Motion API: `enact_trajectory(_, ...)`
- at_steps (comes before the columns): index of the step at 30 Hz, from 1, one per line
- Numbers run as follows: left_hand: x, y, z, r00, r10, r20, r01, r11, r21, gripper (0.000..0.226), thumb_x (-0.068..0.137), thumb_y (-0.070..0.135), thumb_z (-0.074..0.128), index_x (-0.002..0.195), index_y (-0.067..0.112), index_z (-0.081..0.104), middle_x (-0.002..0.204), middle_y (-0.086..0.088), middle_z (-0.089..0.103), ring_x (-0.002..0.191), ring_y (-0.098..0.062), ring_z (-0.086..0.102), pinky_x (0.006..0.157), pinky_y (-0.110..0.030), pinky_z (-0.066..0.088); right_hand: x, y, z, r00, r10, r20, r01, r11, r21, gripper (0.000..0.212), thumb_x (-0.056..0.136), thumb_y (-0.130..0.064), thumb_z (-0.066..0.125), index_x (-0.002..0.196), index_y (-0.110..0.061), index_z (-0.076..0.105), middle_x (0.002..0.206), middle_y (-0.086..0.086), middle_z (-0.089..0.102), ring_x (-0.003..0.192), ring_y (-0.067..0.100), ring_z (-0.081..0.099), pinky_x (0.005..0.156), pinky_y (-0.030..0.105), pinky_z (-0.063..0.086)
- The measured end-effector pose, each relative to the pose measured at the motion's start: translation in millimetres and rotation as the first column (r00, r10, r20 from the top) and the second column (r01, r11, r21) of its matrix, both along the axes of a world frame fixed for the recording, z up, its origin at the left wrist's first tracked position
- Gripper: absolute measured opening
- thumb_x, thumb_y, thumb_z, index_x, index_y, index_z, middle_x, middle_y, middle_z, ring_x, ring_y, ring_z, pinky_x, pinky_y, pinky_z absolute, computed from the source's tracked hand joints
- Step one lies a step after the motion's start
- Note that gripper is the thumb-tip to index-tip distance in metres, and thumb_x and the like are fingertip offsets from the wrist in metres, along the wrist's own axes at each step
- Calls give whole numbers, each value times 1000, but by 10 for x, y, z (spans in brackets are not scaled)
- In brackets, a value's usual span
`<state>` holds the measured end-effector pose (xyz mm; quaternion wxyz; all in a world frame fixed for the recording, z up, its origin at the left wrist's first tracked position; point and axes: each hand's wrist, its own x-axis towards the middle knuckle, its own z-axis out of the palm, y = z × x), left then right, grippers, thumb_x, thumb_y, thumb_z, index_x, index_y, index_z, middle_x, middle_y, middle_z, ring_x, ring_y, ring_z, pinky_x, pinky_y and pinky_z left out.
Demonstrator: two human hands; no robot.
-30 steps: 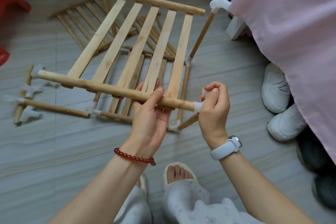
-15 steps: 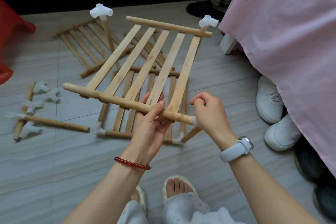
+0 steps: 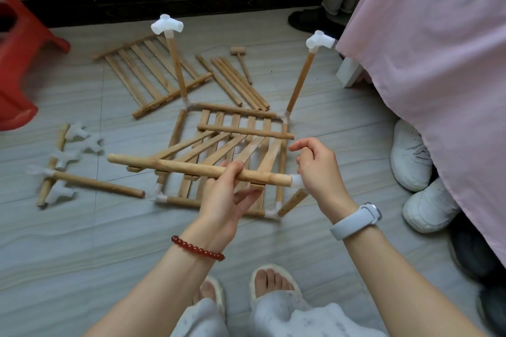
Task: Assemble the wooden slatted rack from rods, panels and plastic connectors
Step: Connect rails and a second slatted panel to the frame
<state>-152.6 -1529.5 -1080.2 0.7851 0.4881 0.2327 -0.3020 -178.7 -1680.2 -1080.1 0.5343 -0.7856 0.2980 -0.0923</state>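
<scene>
The slatted panel (image 3: 219, 153) has dropped from its raised tilt of a second ago to lie low and nearly flat over the base frame (image 3: 175, 131) — its far rail now sits down between the two back uprights rather than up by their white connectors (image 3: 166, 25). The left hand (image 3: 221, 200) holds the near rod (image 3: 191, 169), fingers curled round it from beneath. The right hand (image 3: 317, 169) has its fingers bent over the white connector (image 3: 296, 181) at the rod's right end; it looks like a pinch, though the palm hides the contact. My guess is that this connector is being seated before the panel goes onto a post.

All this is on a grey tiled floor (image 3: 82, 241) — spare rods (image 3: 238, 82), a second panel (image 3: 147, 74), a small mallet (image 3: 241, 61) and loose connectors (image 3: 76, 142) lie about. A red stool (image 3: 19, 68) stands left, a pink bedcover (image 3: 438, 63) right.
</scene>
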Motion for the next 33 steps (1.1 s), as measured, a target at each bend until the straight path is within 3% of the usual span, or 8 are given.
enact_trajectory(4,59,132,141,967,-254,-19,252,947,201,26,89,41,58,90,15,62,103,-7,65,83,-26,69,62,-33,58,-17,-25,1,1000,20,18,-20,1000,5,34,95,-8,33,79,-28,56,63,-13,46,50,8,38,52,25,34)
enact_trajectory(7,112,330,228,771,-635,47,465,612,639,49,82,65,45,87,21,66,81,-2,70,70,-15,69,64,-30,57,-26,-32,-20,999,23,42,-24,1000,10,33,97,-10,33,80,-28,55,66,-15,46,55,3,39,54,22,33)
enact_trajectory(10,171,484,171,393,-882,262,-202,195,960,59,74,74,37,57,22,58,50,7,56,50,-11,55,44,-21,35,-23,-29,-37,998,11,59,-12,1000,10,33,97,-11,34,79,-29,55,68,-16,46,59,0,41,57,20,33)
enact_trajectory(13,191,461,77,-10,-948,319,-525,277,805,48,71,60,62,89,16,67,88,-3,64,85,-23,60,69,-31,46,-23,-24,-46,998,10,64,-10,1000,14,32,98,-12,35,79,-29,55,66,-16,45,54,0,40,55,19,32)
enact_trajectory(15,213,365,-39,-122,-969,217,-483,249,839,55,72,54,65,111,14,66,110,-11,64,106,-33,58,87,-47,47,-23,-28,-57,998,4,70,-4,1000,12,31,98,-12,35,80,-28,56,64,-16,45,53,0,39,54,19,32)
enact_trajectory(17,250,321,-58,-207,-956,209,-480,285,830,37,86,42,51,102,14,68,94,-6,68,89,-28,64,71,-38,52,-21,-24,-61,997,-3,74,2,1000,13,30,98,-13,36,80,-27,56,64,-15,45,51,1,39,54,20,32)
enact_trajectory(20,335,299,-16,-293,-926,239,-484,359,798,34,92,34,42,94,13,69,74,-1,62,64,-20,55,45,-29,46,-22,-22,-49,996,-9,89,7,1000,27,29,98,-13,37,81,-26,55,66,-14,45,53,2,40,55,20,33)
enact_trajectory(33,401,191,324,-386,-908,161,-486,349,801,30,85,36,52,97,16,71,66,-3,56,58,-18,53,40,-24,34,-74,-57,-10,991,-109,76,106,993,44,23,99,-16,39,83,-26,53,73,-10,48,64,5,43,59,19,36)
